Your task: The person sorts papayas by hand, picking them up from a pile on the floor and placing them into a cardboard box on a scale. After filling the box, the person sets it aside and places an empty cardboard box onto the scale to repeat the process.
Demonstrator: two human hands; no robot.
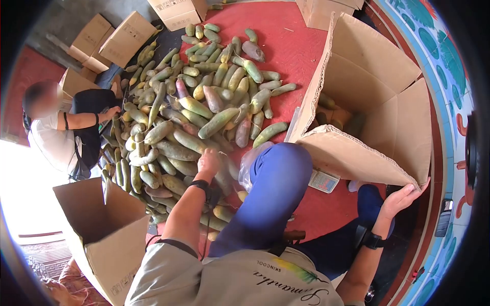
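Observation:
My left hand point(209, 164) is over the near side of a large heap of long green radishes point(218, 123). Its fingers are closed on a green radish point(223, 177), and both look slightly blurred. At the right, my right hand point(399, 200) grips the near top corner of a tall open cardboard box point(357, 155). Several radishes point(353, 124) lie in the bottom of that box. Some radishes in the heap have a purple-red skin.
A scale with a display point(322, 181) sits under the box's near side. Another open carton point(109, 239) stands at the lower left. Across the heap, a person point(61, 127) sits reaching into the radishes. More cartons point(125, 38) stand at the back on the red floor covering point(291, 30).

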